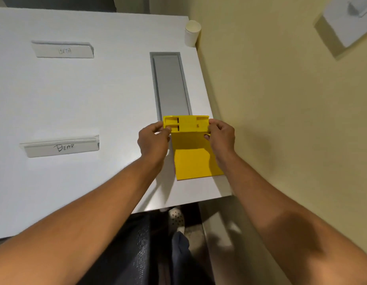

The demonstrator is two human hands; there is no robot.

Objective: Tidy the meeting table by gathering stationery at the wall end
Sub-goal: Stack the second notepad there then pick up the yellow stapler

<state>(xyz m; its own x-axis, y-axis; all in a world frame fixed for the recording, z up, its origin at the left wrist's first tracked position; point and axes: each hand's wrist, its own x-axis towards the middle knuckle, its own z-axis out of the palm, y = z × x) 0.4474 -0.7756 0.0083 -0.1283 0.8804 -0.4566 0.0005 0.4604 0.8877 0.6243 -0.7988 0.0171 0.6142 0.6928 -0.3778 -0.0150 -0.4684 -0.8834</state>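
Head view: both hands, left hand [152, 138] & right hand [220, 136], pinch the ends of the yellow clipboard [192, 145], flat on the tabletop [96, 99] right by the wall [281, 99], prob. to square it up w/ the edge.

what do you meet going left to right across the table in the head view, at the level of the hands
name plate marked "Bear" → left hand → yellow clipboard, held at its clip end → right hand → cream wall
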